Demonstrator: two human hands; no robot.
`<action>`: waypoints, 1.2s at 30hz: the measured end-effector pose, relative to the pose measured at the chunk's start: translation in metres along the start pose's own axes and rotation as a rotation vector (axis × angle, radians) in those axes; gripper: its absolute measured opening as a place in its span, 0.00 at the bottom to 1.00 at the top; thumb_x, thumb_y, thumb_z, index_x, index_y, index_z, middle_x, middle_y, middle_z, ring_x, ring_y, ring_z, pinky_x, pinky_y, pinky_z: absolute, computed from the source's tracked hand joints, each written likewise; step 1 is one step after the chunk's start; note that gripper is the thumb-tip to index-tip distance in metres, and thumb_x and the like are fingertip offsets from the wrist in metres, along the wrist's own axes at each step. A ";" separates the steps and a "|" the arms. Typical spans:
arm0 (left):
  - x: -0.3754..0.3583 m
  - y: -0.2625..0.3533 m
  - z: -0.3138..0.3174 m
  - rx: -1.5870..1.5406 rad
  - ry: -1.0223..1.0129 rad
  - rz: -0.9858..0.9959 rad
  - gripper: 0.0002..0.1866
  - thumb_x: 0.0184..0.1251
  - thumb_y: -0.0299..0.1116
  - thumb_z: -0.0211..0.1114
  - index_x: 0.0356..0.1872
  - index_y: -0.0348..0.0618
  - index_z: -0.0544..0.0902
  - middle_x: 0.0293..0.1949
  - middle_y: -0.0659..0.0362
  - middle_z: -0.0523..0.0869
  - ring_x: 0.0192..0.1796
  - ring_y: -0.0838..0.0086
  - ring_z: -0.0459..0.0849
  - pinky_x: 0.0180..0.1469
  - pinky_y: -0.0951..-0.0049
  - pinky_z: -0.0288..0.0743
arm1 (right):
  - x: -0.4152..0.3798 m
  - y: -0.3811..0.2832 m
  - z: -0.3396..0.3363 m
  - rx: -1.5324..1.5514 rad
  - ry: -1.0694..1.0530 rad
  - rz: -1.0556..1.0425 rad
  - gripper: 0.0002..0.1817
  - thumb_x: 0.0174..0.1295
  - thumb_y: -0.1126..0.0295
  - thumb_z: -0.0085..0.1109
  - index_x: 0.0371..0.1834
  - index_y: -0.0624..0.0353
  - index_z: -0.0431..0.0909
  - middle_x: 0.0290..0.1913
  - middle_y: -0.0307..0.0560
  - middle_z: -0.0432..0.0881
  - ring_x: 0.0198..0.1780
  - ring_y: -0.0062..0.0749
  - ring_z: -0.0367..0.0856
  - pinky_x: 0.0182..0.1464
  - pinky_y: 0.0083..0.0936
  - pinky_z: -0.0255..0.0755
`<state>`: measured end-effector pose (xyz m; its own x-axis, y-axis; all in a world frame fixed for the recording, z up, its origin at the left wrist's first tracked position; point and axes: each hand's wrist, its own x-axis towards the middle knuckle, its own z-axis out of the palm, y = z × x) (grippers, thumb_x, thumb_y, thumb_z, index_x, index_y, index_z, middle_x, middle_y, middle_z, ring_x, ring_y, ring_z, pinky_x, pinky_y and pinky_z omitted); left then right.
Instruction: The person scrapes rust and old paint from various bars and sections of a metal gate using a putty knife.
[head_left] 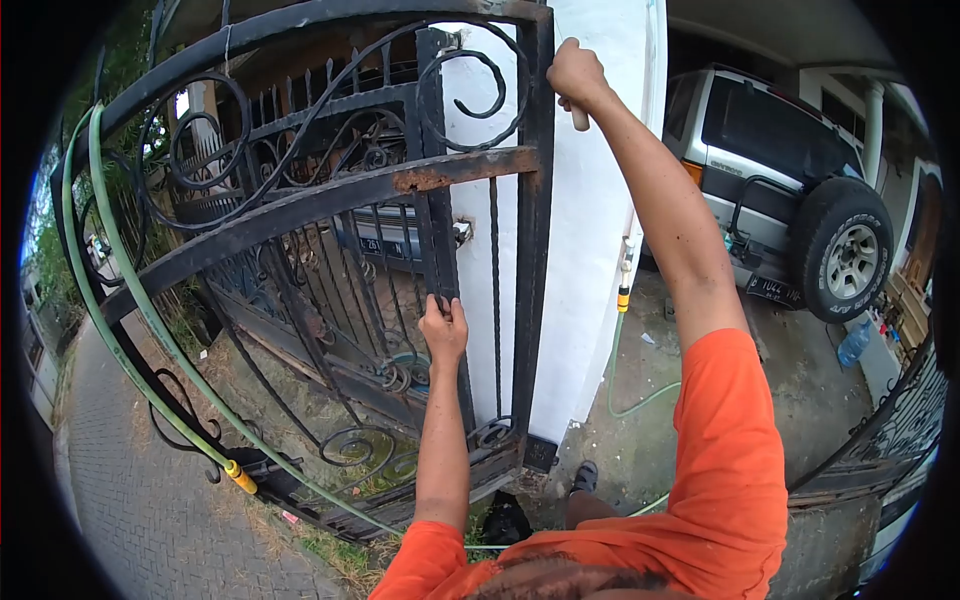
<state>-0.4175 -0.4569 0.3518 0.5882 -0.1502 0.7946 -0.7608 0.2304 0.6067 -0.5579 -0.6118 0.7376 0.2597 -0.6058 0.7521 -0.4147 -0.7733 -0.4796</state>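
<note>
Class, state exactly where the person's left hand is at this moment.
In the head view, the left hand sits just left of centre, gripping a thin vertical bar of the black iron gate, below its rusted crossbar.

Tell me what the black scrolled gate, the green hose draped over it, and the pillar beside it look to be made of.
Black scrolled gate: apparently wrought iron or steel, painted black; orange rust shows where paint has flaked on the crossbar. The left hand grips one bar.
Green hose: flexible plastic or rubber, with a yellow fitting at its end.
White pillar: likely plastered masonry, painted white, matte.
</note>
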 end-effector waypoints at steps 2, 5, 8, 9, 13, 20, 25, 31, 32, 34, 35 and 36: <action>0.000 -0.001 0.000 -0.013 0.008 0.011 0.10 0.64 0.24 0.62 0.26 0.37 0.69 0.14 0.56 0.73 0.15 0.69 0.77 0.20 0.70 0.66 | -0.007 0.002 -0.010 0.072 -0.022 0.012 0.18 0.58 0.76 0.51 0.54 0.63 0.67 0.31 0.68 0.83 0.33 0.61 0.86 0.36 0.48 0.80; 0.000 -0.001 0.002 0.003 0.029 0.012 0.10 0.63 0.25 0.63 0.28 0.35 0.71 0.14 0.57 0.74 0.15 0.71 0.76 0.20 0.70 0.65 | -0.030 -0.021 -0.015 -0.153 0.369 -0.415 0.18 0.57 0.77 0.51 0.52 0.59 0.69 0.30 0.68 0.83 0.35 0.63 0.85 0.42 0.53 0.78; -0.001 -0.008 0.005 -0.013 0.033 0.037 0.10 0.63 0.25 0.63 0.28 0.35 0.71 0.14 0.56 0.73 0.15 0.73 0.74 0.20 0.71 0.65 | -0.019 -0.029 -0.017 -0.419 0.399 -0.498 0.11 0.68 0.70 0.48 0.51 0.54 0.74 0.36 0.62 0.85 0.40 0.59 0.85 0.38 0.50 0.77; -0.001 -0.008 0.006 -0.022 0.042 0.037 0.10 0.63 0.25 0.64 0.28 0.34 0.71 0.14 0.56 0.73 0.15 0.73 0.73 0.20 0.71 0.65 | -0.009 -0.027 -0.021 -0.415 0.399 -0.488 0.11 0.68 0.70 0.48 0.51 0.54 0.74 0.36 0.62 0.85 0.40 0.59 0.85 0.38 0.50 0.77; -0.002 -0.012 0.004 0.007 0.027 0.050 0.09 0.63 0.25 0.64 0.28 0.33 0.72 0.15 0.56 0.72 0.15 0.73 0.73 0.20 0.71 0.65 | 0.008 -0.043 -0.047 -0.525 0.394 -0.428 0.10 0.66 0.70 0.49 0.43 0.57 0.81 0.39 0.54 0.86 0.43 0.46 0.87 0.42 0.40 0.82; -0.004 -0.007 0.005 -0.037 0.042 -0.001 0.08 0.64 0.25 0.63 0.30 0.35 0.71 0.17 0.60 0.74 0.18 0.79 0.73 0.22 0.76 0.65 | 0.042 -0.033 -0.058 -0.802 0.380 -0.487 0.12 0.65 0.69 0.51 0.41 0.56 0.85 0.48 0.52 0.84 0.45 0.44 0.87 0.41 0.38 0.82; -0.003 -0.009 0.005 -0.001 0.031 0.015 0.08 0.64 0.26 0.62 0.30 0.35 0.72 0.15 0.59 0.74 0.16 0.77 0.72 0.22 0.75 0.64 | 0.051 -0.022 -0.067 -0.819 0.342 -0.524 0.13 0.65 0.69 0.51 0.44 0.57 0.84 0.51 0.56 0.82 0.48 0.47 0.85 0.44 0.38 0.82; -0.002 -0.004 0.007 -0.024 0.068 0.000 0.07 0.63 0.25 0.62 0.29 0.35 0.72 0.16 0.57 0.76 0.16 0.73 0.76 0.22 0.73 0.66 | 0.052 0.021 -0.062 -0.459 0.274 -0.316 0.12 0.60 0.77 0.49 0.42 0.64 0.82 0.47 0.65 0.81 0.50 0.58 0.82 0.54 0.50 0.76; -0.002 -0.006 0.006 0.016 0.046 0.016 0.09 0.62 0.24 0.62 0.29 0.32 0.72 0.15 0.54 0.75 0.17 0.70 0.80 0.21 0.70 0.68 | 0.027 0.027 -0.070 -0.469 0.280 -0.300 0.13 0.61 0.76 0.49 0.44 0.63 0.82 0.49 0.66 0.80 0.53 0.58 0.80 0.55 0.47 0.76; -0.002 -0.002 0.002 0.016 0.029 -0.007 0.08 0.61 0.24 0.62 0.29 0.34 0.71 0.17 0.51 0.78 0.19 0.59 0.83 0.23 0.65 0.71 | -0.009 0.088 -0.045 -0.513 0.351 -0.401 0.10 0.67 0.69 0.50 0.47 0.56 0.77 0.37 0.60 0.83 0.41 0.59 0.84 0.40 0.49 0.77; -0.002 -0.002 0.000 0.002 -0.008 -0.040 0.09 0.61 0.25 0.63 0.29 0.34 0.70 0.17 0.49 0.79 0.21 0.54 0.83 0.25 0.62 0.72 | -0.059 0.105 -0.035 -0.428 0.357 -0.436 0.09 0.66 0.69 0.52 0.45 0.59 0.79 0.36 0.61 0.81 0.40 0.59 0.82 0.40 0.48 0.75; -0.001 -0.007 -0.001 -0.019 -0.040 -0.044 0.09 0.60 0.25 0.63 0.29 0.34 0.70 0.18 0.48 0.79 0.21 0.53 0.83 0.25 0.61 0.72 | -0.105 0.146 -0.013 -0.283 0.309 -0.453 0.08 0.66 0.69 0.52 0.42 0.61 0.78 0.35 0.58 0.79 0.39 0.58 0.81 0.40 0.49 0.74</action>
<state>-0.4126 -0.4573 0.3468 0.6090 -0.1984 0.7679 -0.7291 0.2412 0.6405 -0.6567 -0.6589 0.5947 0.2167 -0.1139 0.9696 -0.5488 -0.8356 0.0244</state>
